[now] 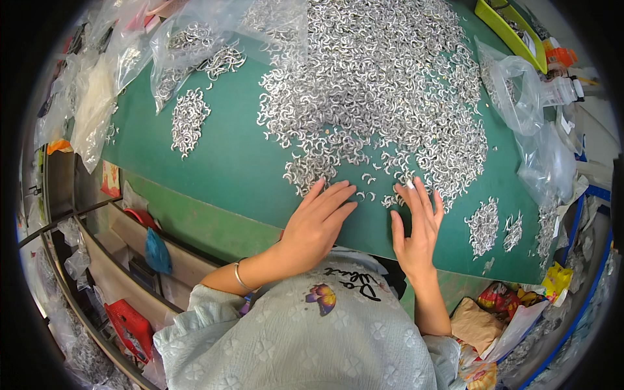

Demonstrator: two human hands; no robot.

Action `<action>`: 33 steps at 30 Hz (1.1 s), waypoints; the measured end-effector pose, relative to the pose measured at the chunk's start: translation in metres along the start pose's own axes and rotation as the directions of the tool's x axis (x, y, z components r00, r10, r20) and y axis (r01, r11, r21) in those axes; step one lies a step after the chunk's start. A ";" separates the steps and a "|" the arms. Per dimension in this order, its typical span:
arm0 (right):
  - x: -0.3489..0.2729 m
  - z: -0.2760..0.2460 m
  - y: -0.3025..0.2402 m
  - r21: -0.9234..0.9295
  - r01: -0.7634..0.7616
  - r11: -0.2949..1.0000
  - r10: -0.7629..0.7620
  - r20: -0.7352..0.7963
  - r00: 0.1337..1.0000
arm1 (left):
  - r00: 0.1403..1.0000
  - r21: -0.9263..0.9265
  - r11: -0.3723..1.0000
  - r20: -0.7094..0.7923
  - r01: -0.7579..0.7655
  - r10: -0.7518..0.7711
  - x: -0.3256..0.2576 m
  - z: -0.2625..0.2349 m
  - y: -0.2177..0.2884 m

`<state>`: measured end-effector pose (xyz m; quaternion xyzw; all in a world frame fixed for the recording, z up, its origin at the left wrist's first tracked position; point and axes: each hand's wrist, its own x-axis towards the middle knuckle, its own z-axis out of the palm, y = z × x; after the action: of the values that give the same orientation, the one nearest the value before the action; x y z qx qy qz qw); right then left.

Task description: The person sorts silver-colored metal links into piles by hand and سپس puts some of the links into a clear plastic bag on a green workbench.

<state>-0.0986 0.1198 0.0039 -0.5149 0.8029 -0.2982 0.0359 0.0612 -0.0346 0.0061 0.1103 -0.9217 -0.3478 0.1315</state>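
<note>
Metal pieces [383, 78] lie in a broad heap on the green table [227, 162] in the head view, its near edge within easy reach of both hands. The left hand [322, 211] and right hand [417, 224] rest there, fingers spread loosely—gripping nothing visible—while a small pile [190, 123] sits off left, presumably to stay unmixed.

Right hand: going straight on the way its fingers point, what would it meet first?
The right hand would likely meet the silvery pile first; whether they are touching now is unclear.
</note>
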 end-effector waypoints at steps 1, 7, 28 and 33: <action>0.003 0.002 -0.005 0.032 0.002 0.999 -0.003 0.026 1.000 | 1.000 -0.002 1.000 -0.012 -0.008 0.008 0.007 0.002 0.004; -0.002 0.004 -0.005 -0.009 0.024 1.000 -0.022 0.141 0.990 | 0.998 -0.078 0.996 0.054 -0.031 0.035 -0.006 0.009 0.000; -0.005 0.006 -0.032 0.095 0.083 0.992 -0.107 0.285 0.953 | 0.980 0.049 0.986 -0.133 0.157 -0.150 -0.005 0.000 0.000; -0.012 0.006 -0.033 0.111 0.079 0.991 -0.111 0.327 0.938 | 0.978 0.064 0.986 -0.154 0.155 -0.144 -0.007 0.005 -0.004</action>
<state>-0.0636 0.1178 0.0130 -0.5937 0.7442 -0.2468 0.1810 0.0666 -0.0324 -0.0012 0.2098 -0.9110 -0.3122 0.1688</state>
